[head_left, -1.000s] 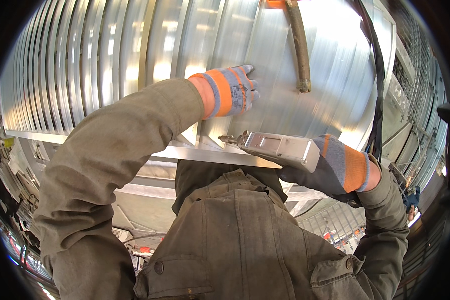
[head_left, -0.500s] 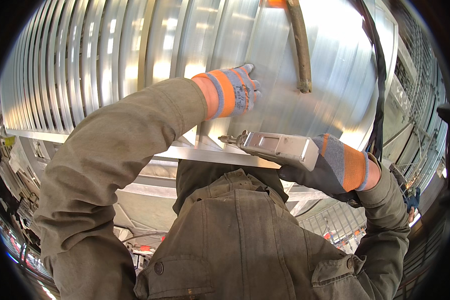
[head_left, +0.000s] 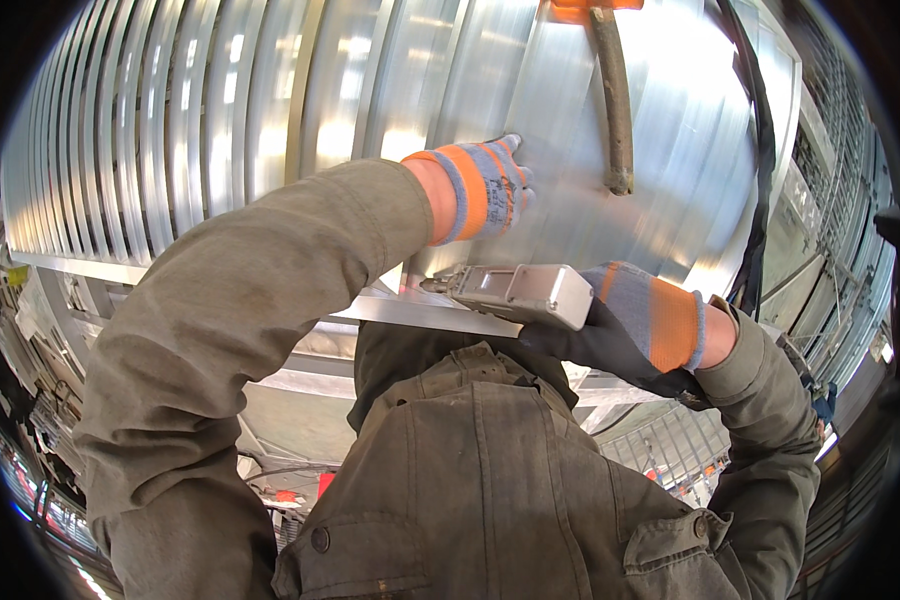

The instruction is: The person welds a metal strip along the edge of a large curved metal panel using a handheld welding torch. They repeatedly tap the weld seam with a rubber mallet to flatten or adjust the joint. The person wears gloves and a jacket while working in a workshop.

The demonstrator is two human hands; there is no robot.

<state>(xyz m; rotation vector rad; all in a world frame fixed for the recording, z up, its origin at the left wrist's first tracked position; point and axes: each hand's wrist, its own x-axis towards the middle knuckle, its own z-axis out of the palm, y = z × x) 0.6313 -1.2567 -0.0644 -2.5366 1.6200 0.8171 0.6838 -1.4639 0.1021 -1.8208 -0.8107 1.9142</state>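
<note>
My left hand (head_left: 480,190), in a grey glove with orange bands, rests on a panel of long shiny metal profiles (head_left: 330,130). Its fingers are bent down and a little apart, with nothing visible in them; the palm side is hidden. My right hand (head_left: 635,320) is closed around a silver, box-bodied hand-held power tool (head_left: 530,290). That tool points left, its narrow tip close to the near edge of the panel, below my left wrist. Whether the tip touches the metal I cannot tell.
A brown rod-like handle (head_left: 613,110) with an orange part (head_left: 595,10) at its far end lies on the panel. A dark cable or strap (head_left: 762,170) runs along the right side. The near frame edge (head_left: 440,316) is close to my body. Wire mesh (head_left: 840,160) stands at far right.
My right hand and the power tool have moved left along the panel's near edge. The profiles, the brown handle and my left hand appear slightly farther right in view.
</note>
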